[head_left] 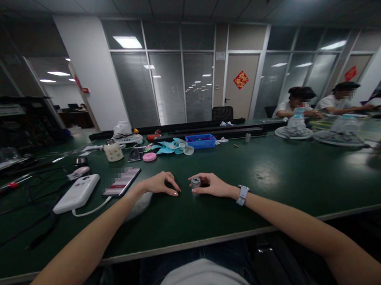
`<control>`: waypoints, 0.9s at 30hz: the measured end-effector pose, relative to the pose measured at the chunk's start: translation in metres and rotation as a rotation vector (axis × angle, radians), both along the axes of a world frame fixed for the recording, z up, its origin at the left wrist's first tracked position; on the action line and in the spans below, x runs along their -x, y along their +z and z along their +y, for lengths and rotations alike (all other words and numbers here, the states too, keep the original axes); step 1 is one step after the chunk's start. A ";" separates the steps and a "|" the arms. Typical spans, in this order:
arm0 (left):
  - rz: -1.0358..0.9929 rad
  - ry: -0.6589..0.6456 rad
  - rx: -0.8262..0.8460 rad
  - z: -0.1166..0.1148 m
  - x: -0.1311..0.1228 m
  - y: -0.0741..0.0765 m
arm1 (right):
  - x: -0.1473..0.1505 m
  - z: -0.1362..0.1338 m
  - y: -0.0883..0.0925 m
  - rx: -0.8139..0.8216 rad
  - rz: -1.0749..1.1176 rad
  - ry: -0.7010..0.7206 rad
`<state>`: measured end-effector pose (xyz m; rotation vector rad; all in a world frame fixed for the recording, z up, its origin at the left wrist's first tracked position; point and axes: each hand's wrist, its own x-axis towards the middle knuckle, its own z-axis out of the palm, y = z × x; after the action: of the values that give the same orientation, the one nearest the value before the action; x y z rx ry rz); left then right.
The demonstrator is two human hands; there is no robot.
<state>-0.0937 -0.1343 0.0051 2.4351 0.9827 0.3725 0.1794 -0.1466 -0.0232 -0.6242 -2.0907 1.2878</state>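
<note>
A small silvery metal cylinder (196,184) stands upright on the green table (234,217), near the middle of the view. My right hand (212,185) is wrapped round it from the right, thumb in front and fingers behind. To the left of the cylinder, a short gap away, my left hand (163,183) rests over the table with thumb and fingers apart and nothing between them. A phone (123,182) lies left of my left hand, beside a white power bank (77,193) with a white cable.
Farther back are a patterned jar (113,150), a pink round lid (149,157), blue fan blades (171,147), a blue tray (201,142) and another small cylinder (248,137). Black cables (35,190) lie left. People sit at the far right behind fan parts (293,132).
</note>
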 end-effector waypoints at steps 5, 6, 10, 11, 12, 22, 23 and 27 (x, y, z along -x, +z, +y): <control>-0.040 0.055 -0.114 -0.004 -0.015 0.000 | -0.001 -0.001 0.001 0.001 0.004 0.003; -0.096 0.126 -0.156 -0.006 -0.020 0.001 | -0.001 -0.001 0.001 0.001 0.003 0.006; -0.332 0.345 -0.211 -0.015 -0.048 0.000 | -0.001 0.001 -0.001 0.009 0.012 0.012; -0.360 0.339 -0.193 -0.017 -0.054 -0.001 | 0.000 0.002 -0.002 0.008 0.016 0.009; -0.379 0.330 -0.179 -0.019 -0.059 -0.003 | 0.000 0.002 -0.003 0.006 0.019 0.006; -0.425 0.312 -0.208 -0.032 -0.071 -0.005 | -0.001 0.000 -0.001 -0.043 -0.014 -0.007; -0.415 0.311 -0.216 -0.034 -0.072 -0.004 | -0.001 0.000 -0.001 -0.047 -0.015 -0.010; -0.389 0.322 -0.233 -0.037 -0.075 -0.001 | -0.001 -0.001 0.000 -0.060 -0.033 -0.013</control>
<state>-0.0188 -0.1716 0.0040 2.2661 1.2032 1.0802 0.1802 -0.1477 -0.0230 -0.6354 -2.1406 1.2103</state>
